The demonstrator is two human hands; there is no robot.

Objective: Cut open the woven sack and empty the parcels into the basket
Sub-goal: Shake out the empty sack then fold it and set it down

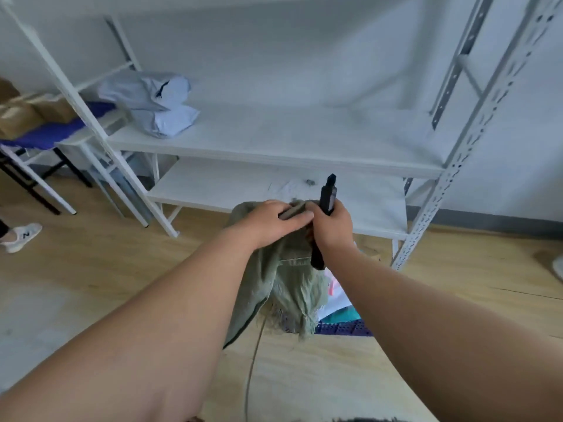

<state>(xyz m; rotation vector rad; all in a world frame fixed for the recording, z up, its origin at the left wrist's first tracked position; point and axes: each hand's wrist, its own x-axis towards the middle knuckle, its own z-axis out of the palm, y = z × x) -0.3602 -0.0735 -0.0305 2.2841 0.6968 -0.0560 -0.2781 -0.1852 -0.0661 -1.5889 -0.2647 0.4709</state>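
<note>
A pale green woven sack (pixel 283 287) hangs upside down in front of me, its frayed cut edge at the bottom. My left hand (pixel 274 222) grips the bunched top of the sack. My right hand (pixel 333 228) holds a black utility knife (pixel 327 196) upright and also touches the sack's top. Below the sack's opening lies the blue basket (pixel 344 327), only its rim showing. Colourful parcels (pixel 335 295) sit in it beside the sack's frayed edge.
A white metal shelf rack (pixel 274 147) stands right behind the sack, with pale blue parcel bags (pixel 152 102) on its upper board. A blue-topped table with brown boxes (pixel 27 117) is at the left. Another person's shoe (pixel 21 237) is on the wooden floor.
</note>
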